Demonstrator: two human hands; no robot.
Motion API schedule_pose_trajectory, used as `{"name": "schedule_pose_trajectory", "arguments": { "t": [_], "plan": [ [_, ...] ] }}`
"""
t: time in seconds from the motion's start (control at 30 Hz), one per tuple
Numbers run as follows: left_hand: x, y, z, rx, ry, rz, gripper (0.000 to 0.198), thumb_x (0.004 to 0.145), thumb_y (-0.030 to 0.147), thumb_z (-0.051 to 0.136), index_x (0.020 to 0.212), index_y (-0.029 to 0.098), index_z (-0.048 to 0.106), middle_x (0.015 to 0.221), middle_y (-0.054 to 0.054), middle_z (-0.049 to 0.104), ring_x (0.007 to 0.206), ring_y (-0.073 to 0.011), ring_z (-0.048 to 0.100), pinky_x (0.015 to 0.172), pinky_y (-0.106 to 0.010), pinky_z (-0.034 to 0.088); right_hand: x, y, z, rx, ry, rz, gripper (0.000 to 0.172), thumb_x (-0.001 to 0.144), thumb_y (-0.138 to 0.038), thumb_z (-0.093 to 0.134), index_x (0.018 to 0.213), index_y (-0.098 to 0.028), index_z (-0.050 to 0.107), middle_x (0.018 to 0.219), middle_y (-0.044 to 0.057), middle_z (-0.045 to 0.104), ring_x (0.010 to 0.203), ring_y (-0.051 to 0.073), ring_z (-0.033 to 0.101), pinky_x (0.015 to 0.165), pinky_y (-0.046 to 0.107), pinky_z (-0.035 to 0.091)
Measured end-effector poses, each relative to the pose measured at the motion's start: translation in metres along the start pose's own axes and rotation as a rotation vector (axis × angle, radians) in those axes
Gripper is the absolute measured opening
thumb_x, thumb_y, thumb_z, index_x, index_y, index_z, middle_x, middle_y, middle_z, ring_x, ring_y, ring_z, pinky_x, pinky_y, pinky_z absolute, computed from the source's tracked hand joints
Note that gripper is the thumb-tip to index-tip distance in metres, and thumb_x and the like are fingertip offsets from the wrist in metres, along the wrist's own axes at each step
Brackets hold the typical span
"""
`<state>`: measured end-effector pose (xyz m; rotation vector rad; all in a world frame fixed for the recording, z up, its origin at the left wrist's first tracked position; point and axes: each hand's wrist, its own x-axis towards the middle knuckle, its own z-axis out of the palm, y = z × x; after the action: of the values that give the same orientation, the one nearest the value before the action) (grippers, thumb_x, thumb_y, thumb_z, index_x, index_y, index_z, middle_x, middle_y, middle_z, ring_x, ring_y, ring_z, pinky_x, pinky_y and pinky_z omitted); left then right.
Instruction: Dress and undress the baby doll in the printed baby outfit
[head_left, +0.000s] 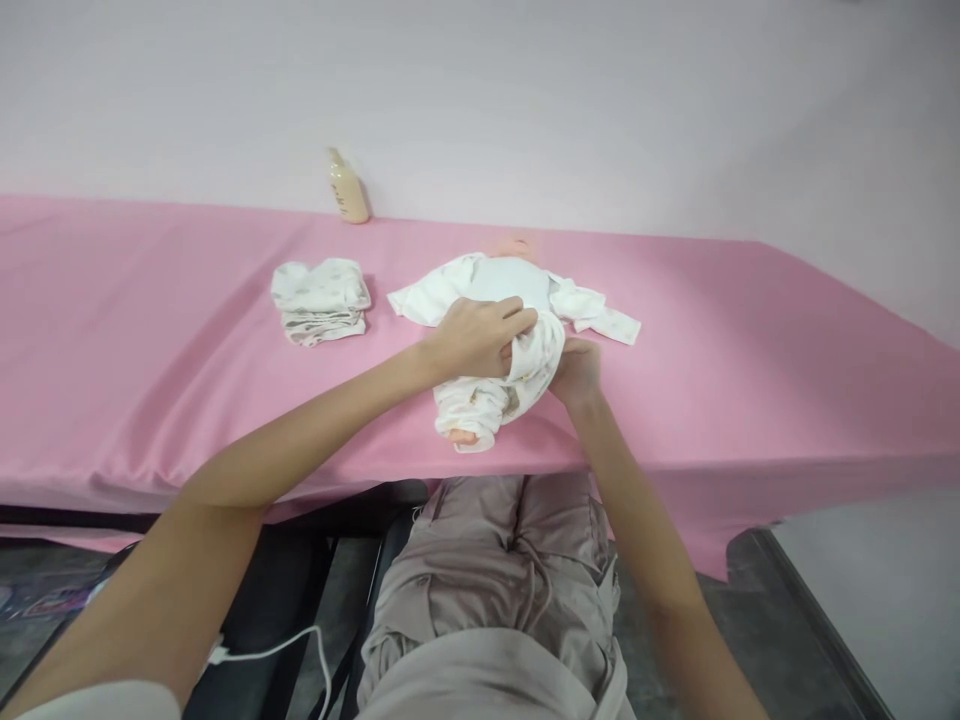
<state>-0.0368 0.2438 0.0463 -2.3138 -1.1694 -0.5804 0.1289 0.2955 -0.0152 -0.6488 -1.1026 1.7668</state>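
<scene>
A baby doll [514, 280] lies on its back on the pink-covered table, head toward the wall, in a white long-sleeved top [442, 288] with its sleeves spread to both sides. White patterned baby pants [541, 360] are bunched around its lower body and legs. One bare foot [463, 437] pokes out of the cloth toward me. My left hand [480, 337] lies over the doll's middle, its fingers curled on the edge of the pants. On the other side, my right hand [579, 370] is closed against the pants, its fingertips partly hidden behind the fabric.
A folded stack of white cloths [322, 300] sits left of the doll. A cream pump bottle [348, 190] stands at the back against the wall. The pink tablecloth [187, 330] hangs over the front edge. A white cable [270, 655] runs beside my legs near a dark chair.
</scene>
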Motion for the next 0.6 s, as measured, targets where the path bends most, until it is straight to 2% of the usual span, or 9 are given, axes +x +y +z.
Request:
{"name": "schedule_pose_trajectory", "arguments": {
  "t": [0.13, 0.2, 0.3, 0.4, 0.47, 0.53, 0.6],
  "plan": [
    [-0.007, 0.009, -0.009, 0.029, -0.133, 0.050, 0.020, 0.074, 0.023, 0.051, 0.091, 0.017, 0.060, 0.087, -0.005, 0.061, 0.052, -0.0100, 0.041, 0.045, -0.026, 0.012, 0.000, -0.014, -0.008, -0.079, -0.084, 0.107, 0.017, 0.059, -0.031, 0.045, 0.067, -0.020, 0.055, 0.062, 0.005, 0.055, 0.072, 0.022, 0.056, 0.061, 0.032, 0.046],
    [-0.013, 0.016, -0.013, 0.038, -0.218, 0.167, 0.018, 0.079, 0.022, 0.050, 0.093, 0.019, 0.060, 0.091, -0.005, 0.061, 0.051, -0.0084, 0.039, 0.045, -0.026, 0.012, 0.005, -0.020, -0.013, -0.305, -0.076, 0.030, 0.018, 0.063, -0.036, 0.039, 0.063, -0.021, 0.050, 0.060, 0.004, 0.051, 0.067, 0.020, 0.052, 0.058, 0.030, 0.043],
    [-0.020, 0.030, -0.016, 0.043, -0.278, 0.425, 0.021, 0.086, 0.011, 0.042, 0.094, 0.021, 0.059, 0.091, -0.002, 0.060, 0.049, -0.0065, 0.038, 0.044, -0.027, 0.013, 0.018, -0.024, -0.021, -0.821, 0.052, -0.161, 0.021, 0.068, -0.035, 0.038, 0.054, -0.020, 0.036, 0.056, 0.000, 0.040, 0.057, 0.013, 0.040, 0.056, 0.026, 0.035],
    [-0.022, 0.046, -0.016, 0.044, -0.232, 0.622, 0.030, 0.081, -0.004, 0.040, 0.084, 0.020, 0.058, 0.089, 0.000, 0.060, 0.046, -0.0055, 0.036, 0.041, -0.028, 0.015, 0.032, -0.022, -0.024, -1.101, 0.221, -0.268, 0.031, 0.071, -0.030, 0.046, 0.050, -0.020, 0.025, 0.052, -0.002, 0.026, 0.054, 0.010, 0.025, 0.056, 0.026, 0.023],
    [-0.019, 0.057, -0.014, 0.037, -0.246, 0.685, 0.032, 0.074, -0.009, 0.041, 0.075, 0.018, 0.058, 0.082, 0.001, 0.059, 0.044, -0.0067, 0.036, 0.040, -0.028, 0.016, 0.042, -0.018, -0.022, -1.301, 0.313, -0.347, 0.035, 0.076, -0.029, 0.047, 0.050, -0.019, 0.027, 0.050, -0.003, 0.024, 0.053, 0.010, 0.019, 0.057, 0.028, 0.017],
    [-0.014, 0.068, -0.010, 0.019, -0.326, 0.706, 0.031, 0.070, -0.009, 0.045, 0.065, 0.018, 0.058, 0.072, 0.001, 0.057, 0.043, -0.0089, 0.038, 0.040, -0.029, 0.018, 0.051, -0.014, -0.017, -1.516, 0.364, -0.415, 0.035, 0.082, -0.030, 0.045, 0.051, -0.019, 0.032, 0.050, -0.002, 0.028, 0.053, 0.010, 0.018, 0.057, 0.029, 0.015],
    [-0.008, 0.078, -0.008, 0.023, -0.374, 0.646, 0.030, 0.068, -0.007, 0.050, 0.054, 0.018, 0.057, 0.064, 0.000, 0.055, 0.043, -0.0100, 0.039, 0.040, -0.030, 0.021, 0.058, -0.012, -0.012, -1.611, 0.373, -0.440, 0.036, 0.084, -0.031, 0.044, 0.052, -0.018, 0.034, 0.050, -0.002, 0.029, 0.052, 0.010, 0.019, 0.057, 0.030, 0.014]
  ]
}}
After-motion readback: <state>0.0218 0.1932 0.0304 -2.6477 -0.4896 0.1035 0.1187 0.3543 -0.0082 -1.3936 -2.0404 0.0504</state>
